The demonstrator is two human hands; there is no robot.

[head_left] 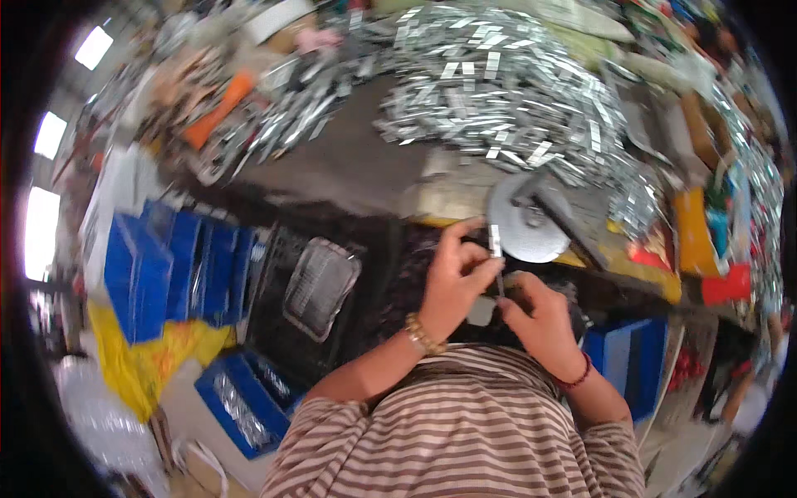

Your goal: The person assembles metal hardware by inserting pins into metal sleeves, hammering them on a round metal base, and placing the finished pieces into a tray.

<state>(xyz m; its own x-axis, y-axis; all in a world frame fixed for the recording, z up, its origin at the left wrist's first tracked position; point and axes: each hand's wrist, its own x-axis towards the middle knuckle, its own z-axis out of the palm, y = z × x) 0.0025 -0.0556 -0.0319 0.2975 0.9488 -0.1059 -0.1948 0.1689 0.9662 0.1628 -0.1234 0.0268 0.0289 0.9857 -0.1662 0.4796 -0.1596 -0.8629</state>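
The left hand [452,278], with a beaded bracelet [425,335] at its wrist, holds a narrow, bright silver strip [496,241] in a tight grip between thumb and fingers, the strip standing nearly lengthwise in front of the person's striped brown-and-white shirt [465,423]. The right hand [541,322], wearing a thin red bracelet [579,373], is curled just beside the strip's lower end; its grip is narrow, but whether it closes on anything cannot be told. Just beyond the strip, at the near edge of the worn brown surface [340,174], sits a round grey metal disc [527,242] with a dark, long-handled hammer [569,226] lying across it. A broad heap of loose, shiny silver strips [490,100] spreads behind the disc. To the left of the hands, a silvery rectangular tray [322,289] lies in a black plastic crate [264,336], near upright blue plastic bins [137,278] and a crumpled yellow plastic bag [137,361]. Another blue plastic bin [639,357] stands at the right.
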